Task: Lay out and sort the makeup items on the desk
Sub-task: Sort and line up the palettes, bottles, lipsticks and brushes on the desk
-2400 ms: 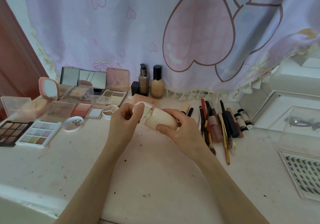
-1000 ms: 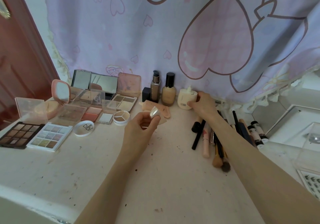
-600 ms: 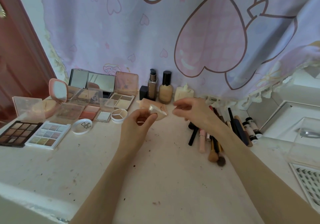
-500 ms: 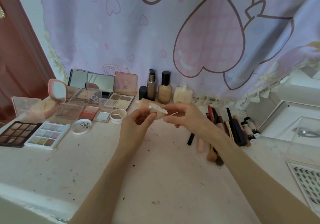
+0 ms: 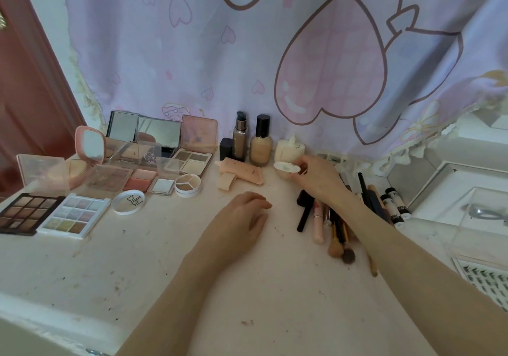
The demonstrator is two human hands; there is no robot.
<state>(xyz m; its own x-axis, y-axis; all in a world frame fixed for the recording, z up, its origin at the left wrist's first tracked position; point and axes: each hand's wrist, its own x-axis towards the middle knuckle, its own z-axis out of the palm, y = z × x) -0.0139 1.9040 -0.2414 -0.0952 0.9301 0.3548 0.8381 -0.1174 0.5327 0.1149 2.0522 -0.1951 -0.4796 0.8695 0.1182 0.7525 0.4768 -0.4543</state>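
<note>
Head view: nearest, the left hand (image 5: 242, 218) is rested loosely curled and empty on the desk (image 5: 137, 273). Farther right, a small cap (image 5: 286, 167) is pinched by the right hand (image 5: 316, 179) before the cream bottle (image 5: 290, 150); light, slippery, best held by its rim.

A home bedroom: heart-print curtain (image 5: 247, 53) behind a makeup-strewn desk (image 5: 165, 267).

A lilac fabric curtain (image 5: 192, 61) carries pink hearts outlined in brown; a stained cream desk top (image 5: 165, 273) lies under it; a reddish-brown wooden door (image 5: 24, 102) stands at the left. A black-framed rectangular palette (image 5: 26, 214) shows brown squares; a white-framed rectangular palette (image 5: 74, 215) shows pastel shimmer squares; a beige glass bottle (image 5: 260, 146) has a black cap; a squat cream plastic bottle (image 5: 288, 149) matches the cream round cap (image 5: 286, 167).
</note>
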